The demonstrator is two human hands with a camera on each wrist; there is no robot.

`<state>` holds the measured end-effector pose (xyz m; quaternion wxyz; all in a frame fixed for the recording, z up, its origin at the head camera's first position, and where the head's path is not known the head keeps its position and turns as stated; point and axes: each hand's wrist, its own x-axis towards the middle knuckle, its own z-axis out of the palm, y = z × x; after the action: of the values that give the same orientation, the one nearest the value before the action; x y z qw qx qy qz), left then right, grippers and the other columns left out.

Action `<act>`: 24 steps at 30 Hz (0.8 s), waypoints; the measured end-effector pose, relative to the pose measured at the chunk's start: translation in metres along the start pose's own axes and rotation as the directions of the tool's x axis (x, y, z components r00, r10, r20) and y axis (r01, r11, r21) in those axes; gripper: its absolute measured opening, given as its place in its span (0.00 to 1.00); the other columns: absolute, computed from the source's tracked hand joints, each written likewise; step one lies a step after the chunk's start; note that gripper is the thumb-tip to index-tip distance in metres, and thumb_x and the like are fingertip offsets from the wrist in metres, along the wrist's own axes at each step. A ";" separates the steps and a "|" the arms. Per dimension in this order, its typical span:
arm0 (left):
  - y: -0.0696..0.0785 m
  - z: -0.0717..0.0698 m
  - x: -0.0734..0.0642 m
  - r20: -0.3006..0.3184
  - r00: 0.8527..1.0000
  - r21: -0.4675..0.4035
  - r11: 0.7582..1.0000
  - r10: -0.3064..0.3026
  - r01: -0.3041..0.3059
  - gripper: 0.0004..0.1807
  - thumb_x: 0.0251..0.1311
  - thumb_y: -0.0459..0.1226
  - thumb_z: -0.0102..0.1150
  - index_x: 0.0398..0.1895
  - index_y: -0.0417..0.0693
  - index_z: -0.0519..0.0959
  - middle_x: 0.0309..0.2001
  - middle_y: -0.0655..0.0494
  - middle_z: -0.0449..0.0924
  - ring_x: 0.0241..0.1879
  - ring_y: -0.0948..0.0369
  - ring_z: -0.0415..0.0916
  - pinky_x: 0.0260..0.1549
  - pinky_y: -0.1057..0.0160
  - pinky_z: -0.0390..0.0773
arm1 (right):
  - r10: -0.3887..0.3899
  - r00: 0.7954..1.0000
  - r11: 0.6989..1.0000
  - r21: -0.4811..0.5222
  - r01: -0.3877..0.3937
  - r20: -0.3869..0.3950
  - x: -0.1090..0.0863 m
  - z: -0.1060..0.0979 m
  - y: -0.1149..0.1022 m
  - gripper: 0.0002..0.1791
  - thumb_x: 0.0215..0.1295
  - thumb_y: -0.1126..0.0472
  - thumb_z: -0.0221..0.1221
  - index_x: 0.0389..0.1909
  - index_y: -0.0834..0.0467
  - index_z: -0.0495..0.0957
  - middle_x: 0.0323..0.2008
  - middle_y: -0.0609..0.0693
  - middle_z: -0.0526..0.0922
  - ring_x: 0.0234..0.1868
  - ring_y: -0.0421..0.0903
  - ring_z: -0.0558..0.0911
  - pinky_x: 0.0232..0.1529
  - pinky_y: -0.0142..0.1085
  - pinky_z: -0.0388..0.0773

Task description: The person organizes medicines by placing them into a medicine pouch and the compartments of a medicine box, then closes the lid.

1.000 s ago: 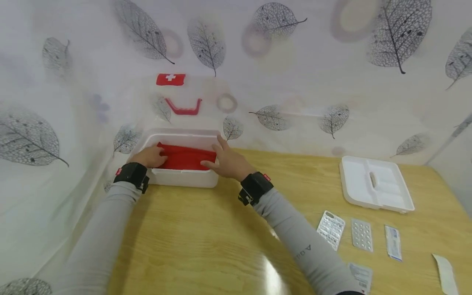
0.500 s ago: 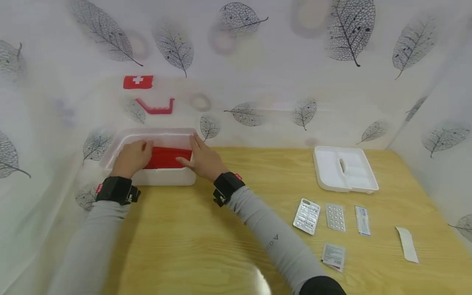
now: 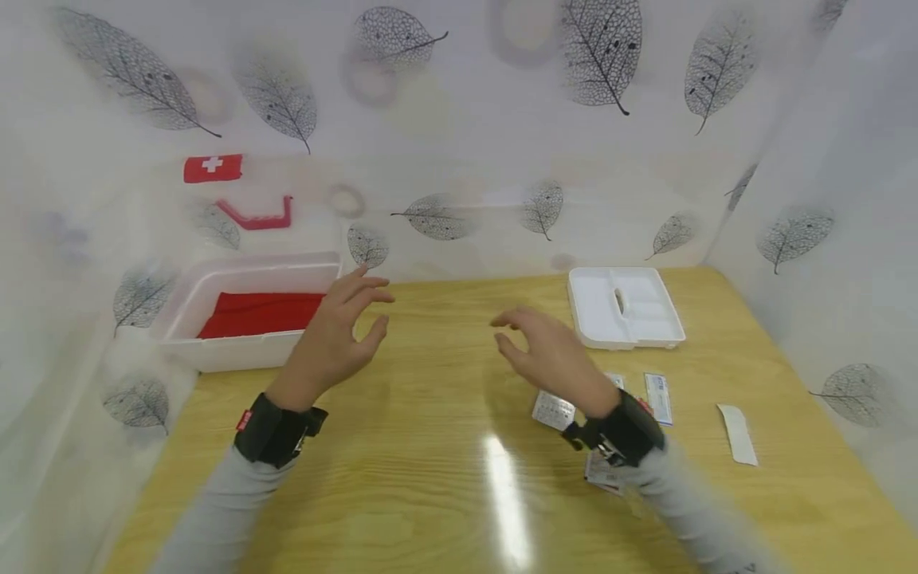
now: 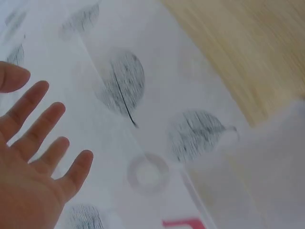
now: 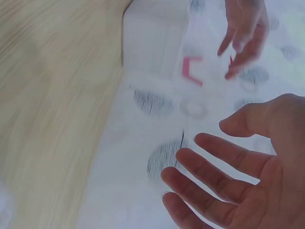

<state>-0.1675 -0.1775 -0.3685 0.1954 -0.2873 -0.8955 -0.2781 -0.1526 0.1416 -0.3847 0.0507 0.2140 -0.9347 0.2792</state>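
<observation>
In the head view my left hand (image 3: 333, 335) hovers with spread, slightly bent fingers, overlapping the right end of a white plastic box (image 3: 244, 351). A folded red cloth (image 3: 258, 313) lies inside that box. My right hand (image 3: 548, 351) is held over the table left of a white compartment tray (image 3: 624, 311), its fingers loosely bent and nothing in them. Both wrist views show bare palms with fingers apart. Under the right wrist a silver blister pack (image 3: 554, 410) and a printed sachet (image 3: 602, 472) are partly covered.
A slim wrapped packet (image 3: 658, 399) and a white strip (image 3: 737, 434) lie on the wooden table (image 3: 402, 494) at the right. Behind the box stands a clear lid with a red handle (image 3: 258, 219) and a red cross label (image 3: 213, 168). Leaf-print sheeting lines the back and sides.
Both hands have left the box and moved right, the right one farther, towards the packs and tray. The red cloth stays in the box. The head view has turned right.
</observation>
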 end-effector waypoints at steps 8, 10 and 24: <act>0.032 0.065 0.033 -0.004 0.994 0.045 0.993 0.109 -0.109 0.08 0.63 0.35 0.60 0.44 0.47 0.84 0.49 0.54 0.81 0.53 0.55 0.77 0.50 0.56 0.80 | 0.270 0.958 0.951 -0.131 -0.281 -0.095 -0.054 -0.088 0.113 0.21 0.75 0.54 0.53 0.62 0.61 0.76 0.55 0.62 0.81 0.51 0.61 0.82 0.42 0.57 0.78; 0.041 0.087 0.047 0.046 0.992 0.067 0.990 0.118 -0.121 0.09 0.64 0.35 0.61 0.45 0.46 0.83 0.48 0.54 0.81 0.52 0.56 0.77 0.48 0.58 0.80 | 0.330 0.942 0.928 -0.165 -0.336 -0.059 -0.062 -0.104 0.136 0.25 0.75 0.52 0.51 0.65 0.64 0.73 0.56 0.66 0.79 0.52 0.64 0.81 0.42 0.58 0.78; 0.105 0.226 0.105 0.504 0.864 0.354 0.912 0.001 -0.208 0.30 0.74 0.42 0.53 0.77 0.67 0.63 0.69 0.54 0.70 0.62 0.55 0.74 0.49 0.56 0.82 | 0.503 0.858 0.851 -0.232 -0.470 0.107 -0.076 -0.109 0.213 0.33 0.75 0.50 0.49 0.67 0.73 0.63 0.58 0.73 0.77 0.56 0.72 0.76 0.48 0.64 0.73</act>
<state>-0.2248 0.0749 -0.4478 0.0296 -0.3521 -0.9355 0.0031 -0.1778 0.3896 -0.4159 -0.0779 -0.0142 -0.9822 0.1702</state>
